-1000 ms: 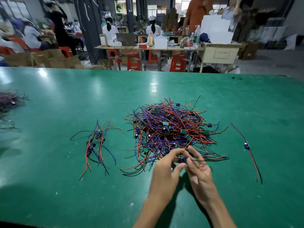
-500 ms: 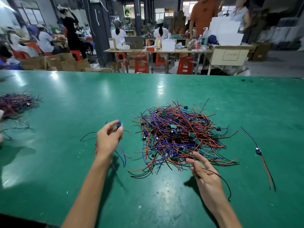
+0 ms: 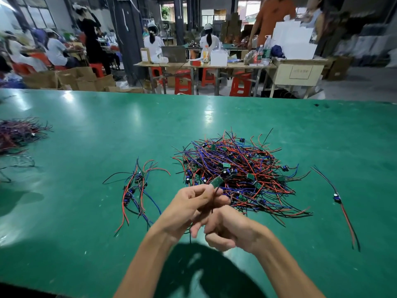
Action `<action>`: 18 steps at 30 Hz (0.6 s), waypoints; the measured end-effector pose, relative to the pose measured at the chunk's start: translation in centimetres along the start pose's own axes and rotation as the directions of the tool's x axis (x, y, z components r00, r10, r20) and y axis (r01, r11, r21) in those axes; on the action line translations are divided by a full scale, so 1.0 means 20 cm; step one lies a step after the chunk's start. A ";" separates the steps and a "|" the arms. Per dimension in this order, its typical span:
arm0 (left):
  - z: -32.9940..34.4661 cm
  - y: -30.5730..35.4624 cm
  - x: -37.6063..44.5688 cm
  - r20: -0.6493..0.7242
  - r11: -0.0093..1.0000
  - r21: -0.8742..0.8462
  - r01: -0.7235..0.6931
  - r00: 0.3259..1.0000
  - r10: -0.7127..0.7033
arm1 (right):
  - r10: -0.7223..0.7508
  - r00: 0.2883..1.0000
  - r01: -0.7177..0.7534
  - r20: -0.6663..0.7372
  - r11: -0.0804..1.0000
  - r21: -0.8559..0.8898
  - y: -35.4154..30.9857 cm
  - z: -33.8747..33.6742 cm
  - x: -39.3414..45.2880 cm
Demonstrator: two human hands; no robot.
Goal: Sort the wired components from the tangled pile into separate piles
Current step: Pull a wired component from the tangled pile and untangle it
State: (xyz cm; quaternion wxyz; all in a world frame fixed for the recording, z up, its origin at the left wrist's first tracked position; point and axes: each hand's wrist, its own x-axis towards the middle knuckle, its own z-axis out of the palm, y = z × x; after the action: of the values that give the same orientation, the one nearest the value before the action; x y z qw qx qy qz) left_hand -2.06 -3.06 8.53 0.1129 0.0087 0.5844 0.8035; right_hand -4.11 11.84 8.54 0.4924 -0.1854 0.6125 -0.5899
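We judge the sorting to be in its early part: the tangled pile [image 3: 234,175] at the middle of the worktop [image 3: 86,130] is by far the largest heap, while the small pile [image 3: 135,188] at its 9 o'clock holds only a handful of pieces and a lone piece [image 3: 337,198] lies well apart at its 3 o'clock. Our left hand [image 3: 189,209] and right hand [image 3: 232,229] meet just at 6 o'clock of the big heap, lifted above the surface; the left pinches a small green board [image 3: 216,181] with its thin dark wire trailing down between the two hands, and the right is curled close beneath it, though we cannot tell whether it grips that wire. So one piece is in hand and nearly the whole heap is left. Far off at 9 o'clock, at the edge of the view, sits another heap of wires [image 3: 17,134]. The worktop is a broad, glossy green sheet catching ceiling light. Beyond it, at 12 o'clock, we see a workshop: tables with boxes and bottles, red stools [image 3: 182,81], cardboard cartons [image 3: 71,79], and people seated or standing at their work.
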 end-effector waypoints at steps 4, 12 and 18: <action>-0.01 -0.02 0.02 -0.092 0.998 -0.050 -0.031 0.995 0.026 | -0.002 1.000 0.002 -0.004 1.000 0.026 0.10 -0.02 0.01; -0.66 0.03 0.22 -0.523 0.484 0.839 0.248 0.610 0.595 | -0.241 0.791 0.167 -0.563 0.969 -0.181 0.39 -0.18 -0.15; -0.81 -0.14 0.25 -0.640 0.113 0.759 0.641 0.702 0.313 | -0.333 0.491 0.324 -0.805 0.928 -0.185 0.57 -0.27 -0.20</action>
State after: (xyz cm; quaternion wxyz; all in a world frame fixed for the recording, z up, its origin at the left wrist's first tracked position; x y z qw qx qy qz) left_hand -8.75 -16.41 0.13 -0.0443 -0.2875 0.9479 0.1297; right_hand -2.74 20.71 -1.12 0.0259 -0.0031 0.7262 -0.6870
